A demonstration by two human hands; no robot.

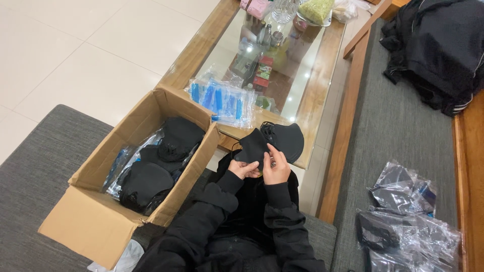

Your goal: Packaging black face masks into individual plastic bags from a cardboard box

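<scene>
Gripping black mask (252,143), both hands (263,168)

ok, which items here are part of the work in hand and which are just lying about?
In hand:
- left hand and right hand, both gripping a black face mask
- stack of black masks
- cardboard box of masks
- clear blue-printed bags
- bagged masks

Lying about:
- black jacket
- bottles and glassware on the glass table

Glass-topped wooden table (322,70), upper centre: clear bags with blue strips (222,100), black masks (287,138), glasses (283,10), dish of green food (315,10).
Grey sofa (30,171), lower left: open carton (101,216).
Grey bench (393,131), right: black clothing (438,45), bagged masks (403,221).
</scene>
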